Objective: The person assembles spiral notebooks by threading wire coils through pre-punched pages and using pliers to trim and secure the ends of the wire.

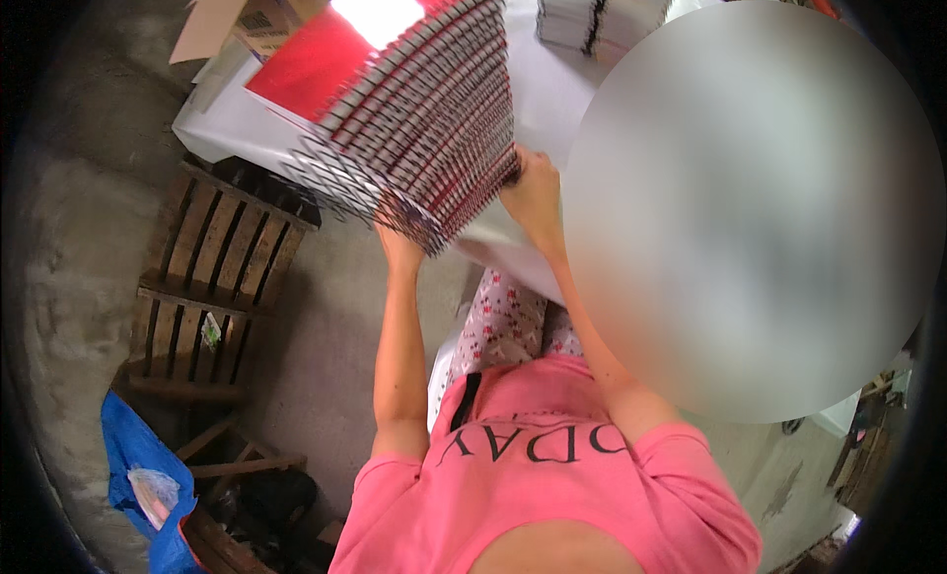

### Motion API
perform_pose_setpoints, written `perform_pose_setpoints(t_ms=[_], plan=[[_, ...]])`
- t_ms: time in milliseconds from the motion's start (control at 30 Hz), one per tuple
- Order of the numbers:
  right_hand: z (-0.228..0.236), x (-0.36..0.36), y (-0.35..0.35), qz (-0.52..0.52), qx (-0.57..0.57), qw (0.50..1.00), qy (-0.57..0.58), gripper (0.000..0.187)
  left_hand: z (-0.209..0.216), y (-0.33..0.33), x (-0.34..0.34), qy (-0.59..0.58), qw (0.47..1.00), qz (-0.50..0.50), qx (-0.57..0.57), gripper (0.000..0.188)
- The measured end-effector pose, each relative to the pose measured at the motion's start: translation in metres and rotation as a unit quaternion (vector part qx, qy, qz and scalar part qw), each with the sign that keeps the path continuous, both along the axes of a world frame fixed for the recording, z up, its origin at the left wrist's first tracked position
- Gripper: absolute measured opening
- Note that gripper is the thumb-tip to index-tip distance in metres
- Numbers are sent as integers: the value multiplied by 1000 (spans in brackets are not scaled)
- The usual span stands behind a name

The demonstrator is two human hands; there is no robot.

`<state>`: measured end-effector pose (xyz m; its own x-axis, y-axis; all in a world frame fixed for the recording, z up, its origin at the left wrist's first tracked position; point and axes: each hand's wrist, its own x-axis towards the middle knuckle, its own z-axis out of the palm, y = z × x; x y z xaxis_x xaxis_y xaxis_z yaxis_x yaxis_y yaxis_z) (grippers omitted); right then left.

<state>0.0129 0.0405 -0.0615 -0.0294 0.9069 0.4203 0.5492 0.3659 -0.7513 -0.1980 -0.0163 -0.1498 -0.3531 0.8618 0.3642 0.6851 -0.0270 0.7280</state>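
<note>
Red-covered, spiral-bound notebooks in a thick stack (419,110) stand tilted between your two hands, at the near edge of the table, their dark wire bindings turned toward you in close rows and a white glare lying on the glossy top cover. Whether the stack rests on the table or hangs in your grip, you cannot tell from this angle.

At the far left, you have a blue sheet-like bag (138,428) with a clear plastic packet (155,495) in its mouth. Just beyond it stands a brown wooden slatted chair (225,237), a small green-and-white scrap (211,330) lying on its slats. Farther up, an opened brown cardboard box (264,24) sits behind the red cover.

Your left hand (400,244) is under the lower left corner of the stack, where wire loops jut out; its fingers are hidden behind them, so you cannot tell whether they are spread or pressed together. Below, your patterned trousers (501,318) and pink T-shirt (552,451) show. Your right hand (534,187) holds the lower right end of the stack, its fingers bent in against the edge.

Past that hand runs the white-covered table (557,96), bearing a second stack of bound pages (567,17) at the top. A large round blur hides much of your right side.
</note>
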Motion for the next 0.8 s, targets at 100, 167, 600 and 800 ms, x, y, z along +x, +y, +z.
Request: perform_pose_setpoints(t_ms=[100,167,600,800], plan=[[1,7,-6,-10,-3,1000,2,20,2,0,4,79,994,17,-73,66],[5,5,-11,2,-12,1000,-2,20,-5,5,-14,-52,997,-28,-57,66],[22,12,-34,77,-55,995,-40,136,31,3,-6,-180,967,-178,28,45],[25,15,-38,64,-91,992,-61,134,42,8,18,-392,910,-137,11,46]])
